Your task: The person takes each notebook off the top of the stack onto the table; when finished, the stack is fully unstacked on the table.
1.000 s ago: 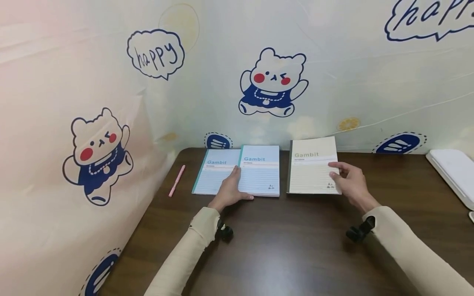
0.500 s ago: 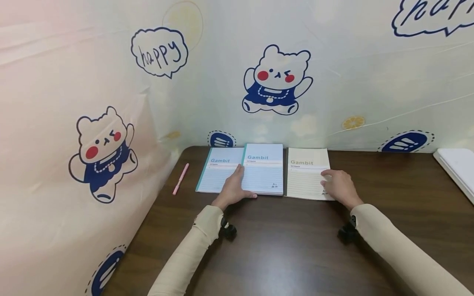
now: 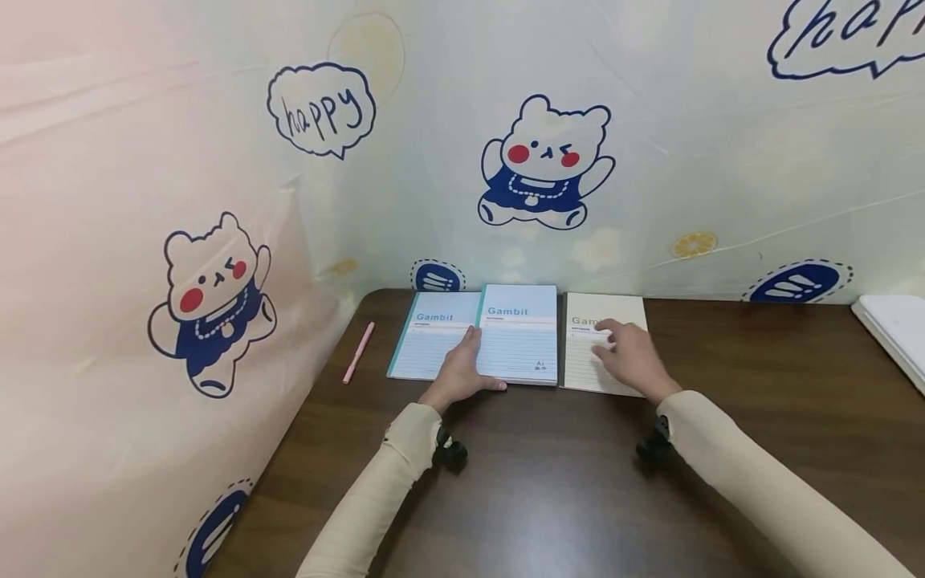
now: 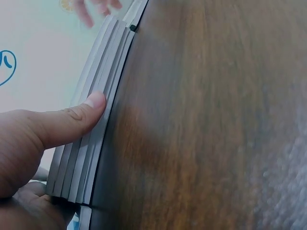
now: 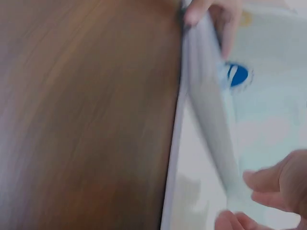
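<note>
A stack of light-blue "Gambit" notebooks (image 3: 522, 337) lies on the table, its several layered edges (image 4: 88, 143) showing in the left wrist view. My left hand (image 3: 461, 373) holds the stack's near left corner, thumb along the front edge and fingers along the spine. Left of it, partly behind that hand, is a lower blue notebook (image 3: 426, 345). A cream "Gambit" notebook (image 3: 587, 361) lies flat just right of the stack. Over this cream notebook hovers my right hand (image 3: 636, 360), thumb and fingers apart with nothing between them in the right wrist view.
A pink pen (image 3: 358, 353) lies by the table's left edge. At the far right sits a white flat object (image 3: 896, 333). The brown table (image 3: 549, 482) ends at a printed curtain (image 3: 405, 201) behind the notebooks.
The right hand has lowered the cream notebook flat beside the blue stack and let go of it, then shifted left over its cover. The left hand has stayed at the stack's corner.
</note>
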Demonstrator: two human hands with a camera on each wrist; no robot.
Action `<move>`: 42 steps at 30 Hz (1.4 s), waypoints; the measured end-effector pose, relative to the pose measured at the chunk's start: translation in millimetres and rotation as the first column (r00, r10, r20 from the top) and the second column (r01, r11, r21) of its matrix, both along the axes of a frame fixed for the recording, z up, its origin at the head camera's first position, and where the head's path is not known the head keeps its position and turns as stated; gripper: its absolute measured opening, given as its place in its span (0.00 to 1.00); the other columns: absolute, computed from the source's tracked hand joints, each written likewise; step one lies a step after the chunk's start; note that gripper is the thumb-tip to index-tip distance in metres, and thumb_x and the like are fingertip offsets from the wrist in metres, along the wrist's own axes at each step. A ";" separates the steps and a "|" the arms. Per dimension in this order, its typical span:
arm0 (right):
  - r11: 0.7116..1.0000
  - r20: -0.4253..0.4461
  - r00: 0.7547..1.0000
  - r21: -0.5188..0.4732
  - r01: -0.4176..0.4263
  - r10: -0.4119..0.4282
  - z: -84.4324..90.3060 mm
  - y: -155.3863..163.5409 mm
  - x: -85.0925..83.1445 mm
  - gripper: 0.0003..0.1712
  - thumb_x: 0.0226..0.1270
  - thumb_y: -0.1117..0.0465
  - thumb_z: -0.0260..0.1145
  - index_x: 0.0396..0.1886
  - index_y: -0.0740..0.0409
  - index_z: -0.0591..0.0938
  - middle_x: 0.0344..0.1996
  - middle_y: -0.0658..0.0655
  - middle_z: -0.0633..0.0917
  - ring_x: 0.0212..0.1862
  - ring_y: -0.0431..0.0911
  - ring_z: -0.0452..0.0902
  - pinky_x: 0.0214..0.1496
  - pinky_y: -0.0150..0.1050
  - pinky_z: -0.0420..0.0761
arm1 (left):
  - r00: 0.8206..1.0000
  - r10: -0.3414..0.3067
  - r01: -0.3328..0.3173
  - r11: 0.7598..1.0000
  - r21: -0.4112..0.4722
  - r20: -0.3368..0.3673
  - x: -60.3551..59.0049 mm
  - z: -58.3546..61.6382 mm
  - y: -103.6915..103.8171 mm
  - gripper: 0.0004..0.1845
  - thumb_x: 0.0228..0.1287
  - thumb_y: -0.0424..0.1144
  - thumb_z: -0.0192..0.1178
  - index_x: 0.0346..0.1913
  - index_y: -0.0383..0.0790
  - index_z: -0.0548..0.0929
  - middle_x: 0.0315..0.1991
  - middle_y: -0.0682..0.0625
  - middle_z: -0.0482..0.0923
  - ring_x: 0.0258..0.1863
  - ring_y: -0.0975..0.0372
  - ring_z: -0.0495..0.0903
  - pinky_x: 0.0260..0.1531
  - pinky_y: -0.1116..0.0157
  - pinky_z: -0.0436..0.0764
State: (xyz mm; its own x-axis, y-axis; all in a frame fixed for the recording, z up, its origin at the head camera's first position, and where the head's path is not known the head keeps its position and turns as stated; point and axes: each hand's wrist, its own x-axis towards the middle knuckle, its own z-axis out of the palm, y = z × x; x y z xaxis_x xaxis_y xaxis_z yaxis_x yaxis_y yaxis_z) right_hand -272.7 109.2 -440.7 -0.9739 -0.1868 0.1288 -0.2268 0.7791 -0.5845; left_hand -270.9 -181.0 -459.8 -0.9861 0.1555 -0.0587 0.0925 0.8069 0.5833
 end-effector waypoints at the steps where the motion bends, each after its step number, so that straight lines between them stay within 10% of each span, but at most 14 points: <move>1: 0.999 0.006 1.000 -0.022 -0.024 0.024 0.4 -7.6 -1.1 0.22 0.68 0.62 0.62 0.59 0.67 0.75 0.47 0.73 0.81 0.48 0.62 0.80 0.45 0.55 0.80 | 1.000 0.001 -0.001 1.000 0.001 0.000 0.1 -0.5 1.1 0.64 0.40 0.46 0.80 0.76 0.35 0.49 0.78 0.39 0.43 0.77 0.48 0.48 0.74 0.54 0.56; 6: 0.996 0.095 0.995 -0.085 -0.031 0.039 -2.6 -43.5 -4.1 0.27 0.68 0.56 0.63 0.61 0.67 0.73 0.42 0.67 0.85 0.41 0.56 0.82 0.37 0.45 0.82 | 1.000 -0.005 0.005 1.000 0.018 -0.002 -0.2 -3.8 8.4 0.64 0.39 0.46 0.80 0.76 0.34 0.49 0.78 0.39 0.43 0.77 0.48 0.48 0.74 0.54 0.56; 11: 0.997 0.108 0.994 -0.064 0.032 -0.025 -8.2 -61.2 -5.4 0.33 0.64 0.54 0.68 0.61 0.69 0.72 0.49 0.69 0.82 0.49 0.59 0.80 0.50 0.52 0.81 | 1.000 -0.015 0.015 0.999 0.034 0.000 -1.0 -6.3 13.9 0.64 0.40 0.46 0.80 0.76 0.34 0.48 0.78 0.39 0.43 0.77 0.49 0.48 0.74 0.54 0.56; 27: 0.988 0.183 0.981 -0.132 0.085 -0.060 -5.4 -48.0 -12.3 0.29 0.64 0.59 0.67 0.62 0.64 0.72 0.55 0.69 0.79 0.52 0.58 0.75 0.55 0.53 0.77 | 1.000 -0.009 0.008 0.996 0.085 0.006 -3.6 -5.2 18.4 0.59 0.40 0.44 0.80 0.75 0.41 0.56 0.77 0.42 0.48 0.76 0.50 0.51 0.73 0.52 0.60; 36: 0.893 0.287 0.957 -0.440 0.094 0.041 1.7 -27.6 -20.5 0.25 0.65 0.68 0.61 0.63 0.63 0.74 0.57 0.69 0.72 0.40 0.50 0.75 0.34 0.38 0.83 | 1.000 0.004 -0.005 0.999 0.047 0.011 -2.0 -5.4 12.2 0.60 0.40 0.45 0.80 0.75 0.36 0.54 0.78 0.40 0.46 0.76 0.49 0.51 0.73 0.54 0.59; 42: 0.838 0.232 0.972 -0.536 0.099 0.034 8.4 62.0 -2.2 0.26 0.67 0.71 0.59 0.65 0.70 0.70 0.51 0.72 0.73 0.27 0.40 0.77 0.26 0.42 0.86 | 0.999 0.028 -0.027 0.999 0.038 -0.020 0.9 -6.8 -1.8 0.60 0.41 0.45 0.80 0.75 0.35 0.55 0.77 0.39 0.46 0.76 0.49 0.50 0.73 0.53 0.60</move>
